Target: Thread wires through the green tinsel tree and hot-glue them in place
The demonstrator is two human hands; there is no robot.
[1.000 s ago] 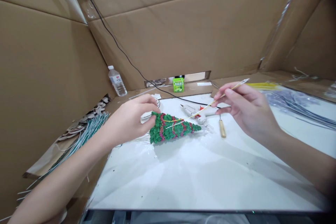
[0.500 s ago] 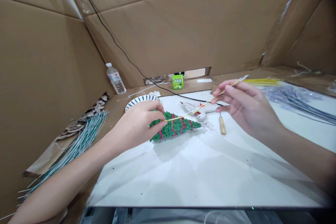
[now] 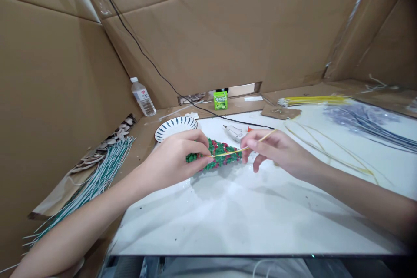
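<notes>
A green cone-shaped tree ornament [image 3: 219,158] with red bands lies on its side on the white table [image 3: 260,221]. My left hand [image 3: 172,158] is closed on its wide end, thumb and fingers pinching where a thin yellow strand [image 3: 243,149] meets it. Pinched in my right hand [image 3: 276,152] is the other part of that strand, held just right of the ornament's tip. The strand runs taut between both hands and trails off to the right across the table.
A white glue gun [image 3: 236,132] lies behind the ornament, with a black cable [image 3: 156,69] running up the cardboard wall. A striped dish [image 3: 176,126], a water bottle [image 3: 142,97] and a green carton [image 3: 220,100] stand at the back. Yellow strands [image 3: 312,100], silvery strands [image 3: 368,124] and green-white wires [image 3: 97,178] lie around.
My right hand has dropped down and leftward, close to the ornament's tip, shortening the strand between the hands. My left hand has slid further over the ornament's wide end.
</notes>
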